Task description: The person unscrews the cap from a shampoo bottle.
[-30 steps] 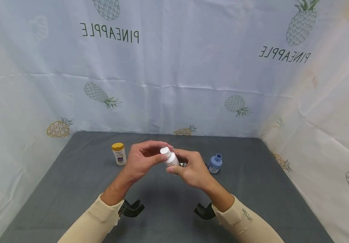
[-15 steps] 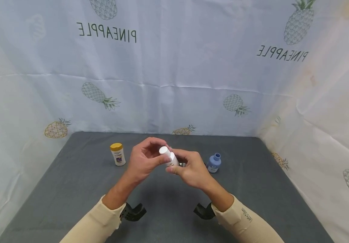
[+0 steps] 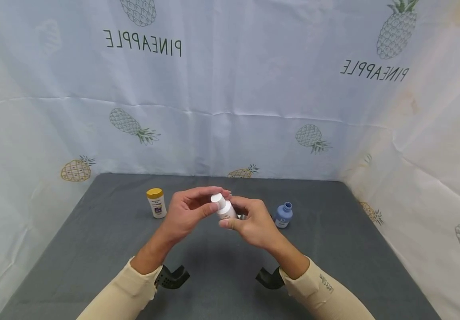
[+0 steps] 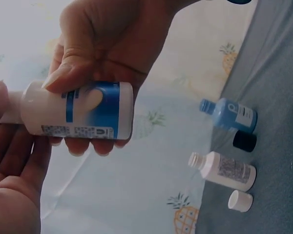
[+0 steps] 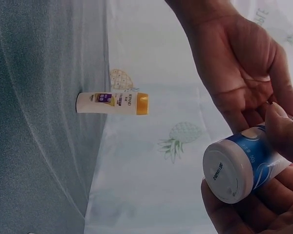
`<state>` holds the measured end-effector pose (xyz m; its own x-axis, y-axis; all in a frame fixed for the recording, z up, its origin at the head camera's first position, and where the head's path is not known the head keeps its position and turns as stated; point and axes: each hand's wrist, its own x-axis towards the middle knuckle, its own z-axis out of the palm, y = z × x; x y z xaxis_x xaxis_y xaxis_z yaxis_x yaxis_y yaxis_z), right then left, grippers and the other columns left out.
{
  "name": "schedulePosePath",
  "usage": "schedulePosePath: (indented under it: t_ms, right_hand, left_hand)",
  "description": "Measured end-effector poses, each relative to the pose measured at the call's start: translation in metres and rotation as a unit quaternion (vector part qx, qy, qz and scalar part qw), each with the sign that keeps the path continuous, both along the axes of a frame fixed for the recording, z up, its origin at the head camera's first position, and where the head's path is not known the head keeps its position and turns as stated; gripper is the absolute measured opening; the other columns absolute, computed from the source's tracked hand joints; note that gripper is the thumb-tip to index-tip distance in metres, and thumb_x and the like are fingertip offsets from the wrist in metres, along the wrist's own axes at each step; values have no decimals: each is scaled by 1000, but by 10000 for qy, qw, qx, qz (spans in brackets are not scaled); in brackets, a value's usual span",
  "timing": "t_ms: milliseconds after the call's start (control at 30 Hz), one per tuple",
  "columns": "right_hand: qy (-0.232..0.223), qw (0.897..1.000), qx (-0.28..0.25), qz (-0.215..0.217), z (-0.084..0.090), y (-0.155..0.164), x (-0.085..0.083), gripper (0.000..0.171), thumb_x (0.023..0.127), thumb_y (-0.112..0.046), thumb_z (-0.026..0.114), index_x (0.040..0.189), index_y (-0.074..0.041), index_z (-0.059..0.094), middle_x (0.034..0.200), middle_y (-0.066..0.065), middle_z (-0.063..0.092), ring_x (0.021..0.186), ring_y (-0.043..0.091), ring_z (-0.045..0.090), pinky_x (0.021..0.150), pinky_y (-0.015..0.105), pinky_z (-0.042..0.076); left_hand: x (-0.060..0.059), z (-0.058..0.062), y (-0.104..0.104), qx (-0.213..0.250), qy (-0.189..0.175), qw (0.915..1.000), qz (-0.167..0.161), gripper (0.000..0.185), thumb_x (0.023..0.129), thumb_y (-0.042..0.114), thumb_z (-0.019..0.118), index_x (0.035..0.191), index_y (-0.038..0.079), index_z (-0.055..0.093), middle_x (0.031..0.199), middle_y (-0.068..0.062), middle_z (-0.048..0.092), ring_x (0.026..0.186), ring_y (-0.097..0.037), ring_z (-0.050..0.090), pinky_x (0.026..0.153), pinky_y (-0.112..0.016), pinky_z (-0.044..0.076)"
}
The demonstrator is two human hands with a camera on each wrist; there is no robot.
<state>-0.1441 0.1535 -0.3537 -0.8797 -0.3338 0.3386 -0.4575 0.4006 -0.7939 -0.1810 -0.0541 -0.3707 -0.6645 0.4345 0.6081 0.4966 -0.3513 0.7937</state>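
Note:
Both hands are raised over the middle of the table around a small white bottle. My right hand grips its body, thumb on the near side and fingers beneath. At its upper end my left hand pinches the white cap between thumb and fingers. The bottle tilts toward the left hand. Its blue and white label shows in the left wrist view, and its round white base faces the right wrist camera.
A white bottle with a yellow cap stands at back left. On the right stands an uncapped blue bottle. The left wrist view shows a black cap beside it, plus an uncapped white bottle and a loose white cap.
The left hand rises slightly and rotates at the cap, then comes back down to about its earlier pose. The right hand keeps its grip on the bottle, nearly still.

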Motion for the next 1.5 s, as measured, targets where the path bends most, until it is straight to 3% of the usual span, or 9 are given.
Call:
schedulePosePath:
  t_ms: [233,400,633,867,1000,1167,1367,1500]
  right_hand:
    - [-44,10000,21,23,0,0,2,55,89,-11,83,140,-3,65,122,14,77,105,24,74,88,32,62]
    - [-81,10000,0,44,0,-1,2,58,89,-11,83,142,-2,63,125,15,76,107,25,74,89,39,62]
    - [-57,10000,8,55,1,-1,2,51,89,-11,83,136,-3,68,123,13,76,105,22,74,90,38,62]
    - [-4,10000,31,66,1,-1,2,42,89,-11,83,129,-6,72,117,11,77,99,19,72,87,31,61]
    - [-14,10000,59,71,1,-1,2,46,89,-11,83,133,-5,70,122,11,76,103,21,73,89,36,62]
    - [-75,10000,42,39,1,-2,2,51,89,-10,82,137,-5,68,124,11,76,105,22,74,88,36,62]
    - [-180,9998,-52,25,-1,-3,1,47,88,-6,82,134,-6,70,123,11,77,105,23,74,89,42,63]
    - [-213,9997,-67,41,-1,-3,0,47,89,-5,81,134,-7,70,124,11,76,107,23,74,88,36,62]
  left_hand:
    - [2,-2,3,30,-104,9983,566,32,92,0,77,119,-13,66,113,9,77,100,-11,75,82,-25,62]
    - [4,-3,7,228,-119,9969,740,32,89,-1,80,115,-13,65,109,7,77,98,-12,75,80,-25,62]
    - [5,-1,6,100,-78,9978,655,39,87,-1,81,121,-9,65,116,6,75,107,-11,74,89,-25,62]
    - [4,0,0,-14,163,9997,181,40,94,-6,72,131,-12,63,130,5,74,114,-11,73,90,-26,61]
    - [2,0,-2,-102,252,9992,308,36,93,-5,73,128,-12,66,126,8,76,107,-10,75,85,-26,62]
    - [2,1,-1,-114,-16,9979,631,36,89,-1,79,121,-12,68,117,12,77,100,-10,76,82,-26,63]
    - [2,0,3,-37,14,9967,809,34,85,-3,83,114,-9,67,111,10,73,100,-9,72,89,-25,62]
    - [1,1,4,10,106,9973,723,35,85,-2,83,114,-9,66,114,8,69,104,-8,70,94,-25,60]
